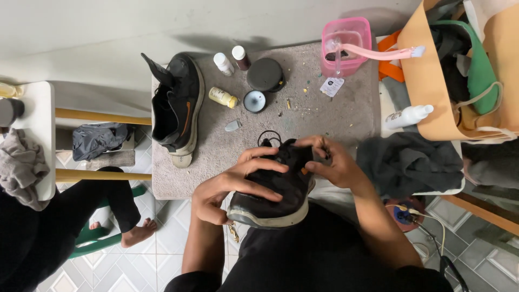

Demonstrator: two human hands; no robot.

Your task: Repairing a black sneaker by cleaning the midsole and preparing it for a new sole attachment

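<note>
Hands met over a black sneaker (281, 186) held at the near edge of the bench (335, 116), its pale sole turned toward the person's lap. The left hand (232, 186) lay across the side of the shoe, its fingers (265, 165) spread and curled over the upper, thumb tucked under the sole edge. The right hand (335, 162) came in from the other side, wrist bent, its fingers pressed together and pinching the shoe's collar near an orange mark.

On the grey mat covering the bench, a second black sneaker (175, 108) stood well apart to the left, toe toward the person, tongue raised. Between the shoes and the wall sat small containers: a white bottle (223, 63), a dark red bottle with a white cap (241, 57), a yellow bottle lying on its side (223, 97), a round black tin (265, 74) and, just beside it, a small open tin with a pale inside (254, 101). A pink plastic tub (346, 46) stood at the far edge with a pink-handled brush (386, 53) resting across it and a white tag (332, 86) lying in front. A white spray bottle (409, 116) lay to the right, against a tan bag (432, 92) stuffed with dark and green cloth. A dark grey cloth (411, 162) was heaped just beside the right wrist.

Another person's bare foot (138, 233) rested on the tiled floor at left.
</note>
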